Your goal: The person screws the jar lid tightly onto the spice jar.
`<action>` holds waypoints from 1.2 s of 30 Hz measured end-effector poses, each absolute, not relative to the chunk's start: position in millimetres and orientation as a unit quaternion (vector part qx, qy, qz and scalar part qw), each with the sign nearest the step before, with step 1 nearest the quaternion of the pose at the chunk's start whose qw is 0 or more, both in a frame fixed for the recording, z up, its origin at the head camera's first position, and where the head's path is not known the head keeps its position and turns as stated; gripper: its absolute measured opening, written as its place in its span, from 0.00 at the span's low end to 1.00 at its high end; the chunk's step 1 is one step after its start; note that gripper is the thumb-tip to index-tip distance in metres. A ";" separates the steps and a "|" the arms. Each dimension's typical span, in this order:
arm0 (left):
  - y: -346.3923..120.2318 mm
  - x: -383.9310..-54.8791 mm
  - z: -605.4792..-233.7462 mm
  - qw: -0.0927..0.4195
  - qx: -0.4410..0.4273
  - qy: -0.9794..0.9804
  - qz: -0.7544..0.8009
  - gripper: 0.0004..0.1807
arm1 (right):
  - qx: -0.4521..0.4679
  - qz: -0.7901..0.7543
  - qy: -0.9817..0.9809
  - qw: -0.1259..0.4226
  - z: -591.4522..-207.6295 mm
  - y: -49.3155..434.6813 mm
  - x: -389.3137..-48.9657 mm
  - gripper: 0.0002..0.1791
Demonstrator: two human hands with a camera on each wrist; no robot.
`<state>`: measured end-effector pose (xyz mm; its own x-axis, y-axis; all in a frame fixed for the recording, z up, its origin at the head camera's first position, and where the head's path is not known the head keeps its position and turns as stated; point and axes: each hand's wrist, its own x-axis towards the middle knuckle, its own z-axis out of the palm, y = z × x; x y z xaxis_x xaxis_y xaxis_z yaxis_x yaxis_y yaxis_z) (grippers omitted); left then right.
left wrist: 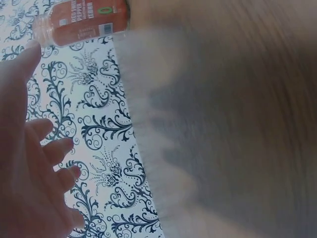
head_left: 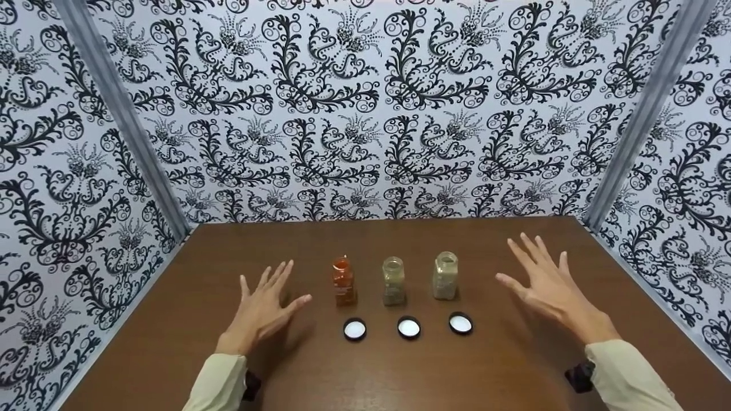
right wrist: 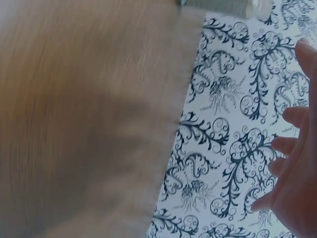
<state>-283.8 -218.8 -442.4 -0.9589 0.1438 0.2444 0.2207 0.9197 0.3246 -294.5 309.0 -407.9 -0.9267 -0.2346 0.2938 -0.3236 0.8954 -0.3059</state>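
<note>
Pale sleeves (head_left: 217,379) are filling the near foreground at left and right, dark wrist devices (head_left: 251,385) showing beneath them. Fingers on the left hand (head_left: 260,314) are standing apart and holding nothing; those on the right hand (head_left: 554,294) are likewise standing wide apart and gripping nothing, both hands seemingly hovering over the brown table (head_left: 400,377). Between them a red-filled jar (head_left: 344,286), a green-filled jar (head_left: 394,285) and a paler jar (head_left: 445,281) are standing upright in a row, uncapped, the red one nearest the left hand and the paler one nearest the right. Just on their near side, a left lid (head_left: 354,330), a middle lid (head_left: 409,327) and a right lid (head_left: 460,323), all black, are lying apart, white insides facing up. Behind, a scroll-patterned wall (head_left: 365,142) is rising. With mouths standing open, a careless sideways brush from either thumb could be tipping a jar and spilling its contents; similar-looking lids could be inviting a mix-up.
</note>
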 end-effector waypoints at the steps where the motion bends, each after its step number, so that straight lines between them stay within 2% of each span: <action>1: -218.0 -284.1 -442.2 0.105 -0.094 -0.974 -0.179 0.48 | 0.146 0.181 -0.964 0.129 -408.9 307.2 -293.4 0.45; 12: -209.5 -282.6 -445.3 0.093 -0.096 -0.967 -0.219 0.50 | 0.166 0.203 -0.953 0.153 -414.3 285.8 -285.9 0.43; 20: -204.0 -281.2 -446.9 0.090 -0.082 -0.963 -0.239 0.47 | 0.164 0.265 -0.942 0.124 -417.6 272.6 -282.0 0.43; 27: -198.4 -280.8 -450.0 0.087 -0.090 -0.948 -0.294 0.47 | 0.173 0.312 -0.922 0.152 -422.9 255.2 -275.5 0.40; 33: -192.4 -280.4 -452.2 0.058 -0.076 -0.937 -0.337 0.49 | 0.184 0.360 -0.899 0.170 -422.8 238.3 -270.2 0.36; 36: -189.5 -281.1 -452.9 0.063 -0.080 -0.933 -0.346 0.49 | 0.193 0.369 -0.892 0.178 -423.4 230.2 -269.2 0.36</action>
<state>-281.1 -189.5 -452.9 -0.9792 0.1051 0.1736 0.1929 0.7475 0.6357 -269.2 230.2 -423.4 -0.8620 -0.2134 0.4598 -0.4760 0.6529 -0.5892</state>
